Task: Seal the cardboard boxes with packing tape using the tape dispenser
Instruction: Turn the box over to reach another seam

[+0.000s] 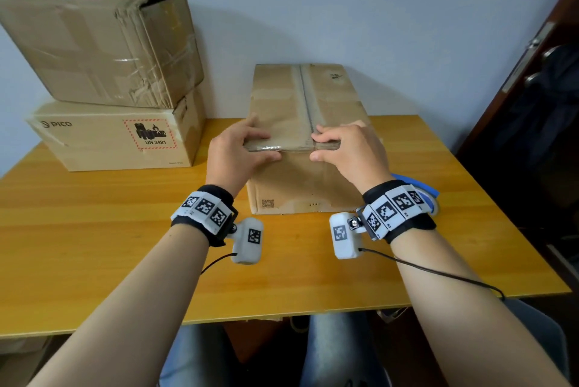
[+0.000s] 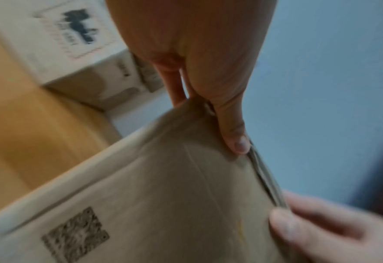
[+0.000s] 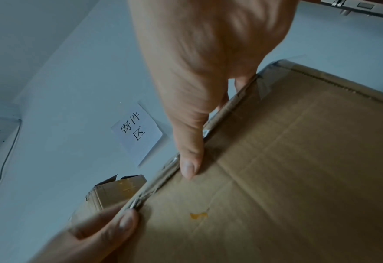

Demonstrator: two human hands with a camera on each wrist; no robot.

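Note:
A brown cardboard box (image 1: 282, 98) stands in the middle of the wooden table (image 1: 125, 261), its top flaps together with a seam down the centre. My left hand (image 1: 271, 147) grips the near top edge left of the seam, fingers on top and thumb on the front face. On the other side of the seam my right hand (image 1: 315, 146) holds that edge the same way. The left wrist view shows the left thumb (image 2: 237, 142) on the box front (image 2: 163, 186). The right thumb (image 3: 188, 165) presses the box (image 3: 287, 160). A blue tape dispenser (image 1: 430, 198) lies behind my right wrist, mostly hidden.
Two more cardboard boxes are stacked at the back left, a battered one (image 1: 94, 42) on a PICO-labelled one (image 1: 116, 139). A dark door (image 1: 532, 104) stands at the right. A paper note (image 3: 138, 133) hangs on the wall behind the table.

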